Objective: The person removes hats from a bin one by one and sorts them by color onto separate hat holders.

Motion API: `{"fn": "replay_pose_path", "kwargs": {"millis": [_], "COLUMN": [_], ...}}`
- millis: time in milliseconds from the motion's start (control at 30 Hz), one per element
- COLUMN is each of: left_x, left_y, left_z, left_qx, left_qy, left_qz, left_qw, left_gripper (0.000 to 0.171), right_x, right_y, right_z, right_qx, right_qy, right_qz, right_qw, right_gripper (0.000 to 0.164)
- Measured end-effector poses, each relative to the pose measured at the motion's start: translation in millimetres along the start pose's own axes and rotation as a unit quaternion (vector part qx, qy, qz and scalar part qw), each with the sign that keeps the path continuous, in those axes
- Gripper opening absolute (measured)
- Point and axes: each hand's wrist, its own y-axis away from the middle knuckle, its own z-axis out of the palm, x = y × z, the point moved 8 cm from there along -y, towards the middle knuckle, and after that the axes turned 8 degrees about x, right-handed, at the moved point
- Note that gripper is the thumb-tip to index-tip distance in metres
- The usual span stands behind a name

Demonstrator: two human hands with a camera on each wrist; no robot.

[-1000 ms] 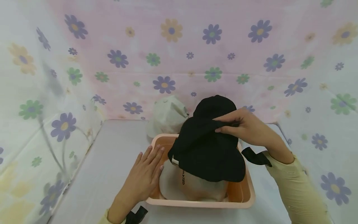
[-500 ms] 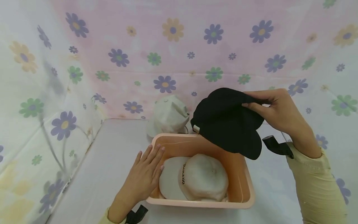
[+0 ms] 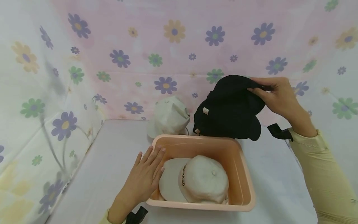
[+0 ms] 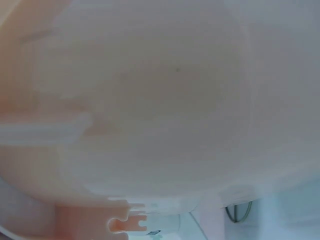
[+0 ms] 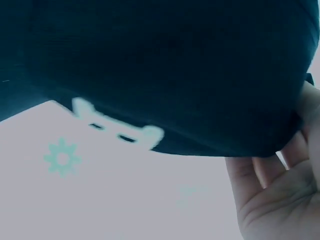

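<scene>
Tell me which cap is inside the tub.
The pale cap with dark lettering: it lies in the peach tub, whereas the other pale cap sits beyond it and the right hand holds a black cap.

A sort of nook screened off with printed fabric, home or studio I can't tell — a pink flowered sheet [image 3: 184, 46] fills the upper middle of the frame, paler flowered panels [image 3: 16, 87] close both sides, and a white counter [image 3: 112, 149] lies below
</scene>
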Motion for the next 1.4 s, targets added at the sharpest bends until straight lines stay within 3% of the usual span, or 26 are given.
{"fn": "replay_pose_path", "kwargs": {"millis": [367, 700, 1100, 1400], "left_x": [-2.0, -3.9, -3.3, -4.2], "left_y": [1.7, 2.3, 2.0, 2.1], "left_z": [0.5, 0.9, 4.9, 3.8], "left_qx": [0.008, 0.001, -0.006, -0.003], "left_qy": [0.015, 0.039, 0.052, 0.049], "left_qz": [-0.005, -0.017, -0.026, -0.028], "left_qw": [0.9998, 0.9991, 0.9983, 0.9984], "left_gripper": [0.057, 0.057, 0.057, 0.058], "right_x": [41.1, 67.3, 88.1, 94.6], "right_y": [-19.7, -7.1, 10.7, 17.8], "right_z": [52.2, 99.8, 134.4, 145.9], "right_qx": [-0.061, -0.102, -0.141, -0.162], "right_qy": [-0.05, -0.091, -0.095, -0.099], "right_qz": [0.051, 0.071, 0.089, 0.104], "right_qw": [0.996, 0.988, 0.981, 0.976], "right_gripper": [0.03, 0.033, 0.044, 0.049]}}
